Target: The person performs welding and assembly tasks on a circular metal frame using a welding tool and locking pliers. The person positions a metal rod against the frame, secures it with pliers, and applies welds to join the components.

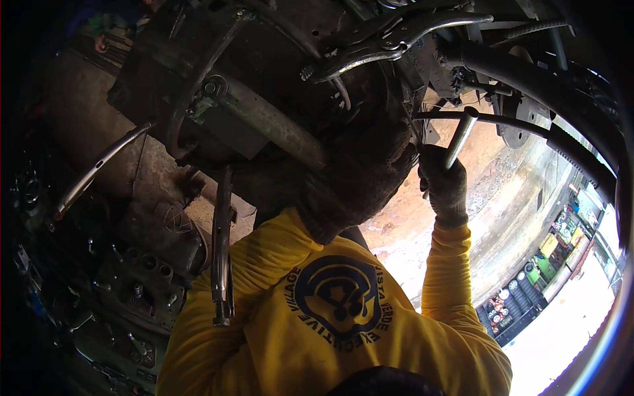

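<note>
My right hand (444,183), in a dark knit glove, is closed around a round, pale metal bar (461,137) that slants up out of the fist. My left hand (356,188) is a dark gloved shape in deep shadow under the machinery, its fingertips close to my right hand. Its fingers are too dark to make out. Just above it lies a thick metal cylinder (274,125), part of a dark greasy assembly. A pair of locking pliers (389,49) is clamped onto the metalwork above my hands.
A slotted metal tube (222,264) hangs beside my left sleeve, and a curved metal handle (102,168) juts out at left. Dark hoses (528,125) and pipes cross the upper right. Sockets and tools crowd the lower left. Tyres (518,297) stand far right; another person's hand (100,44) shows upper left.
</note>
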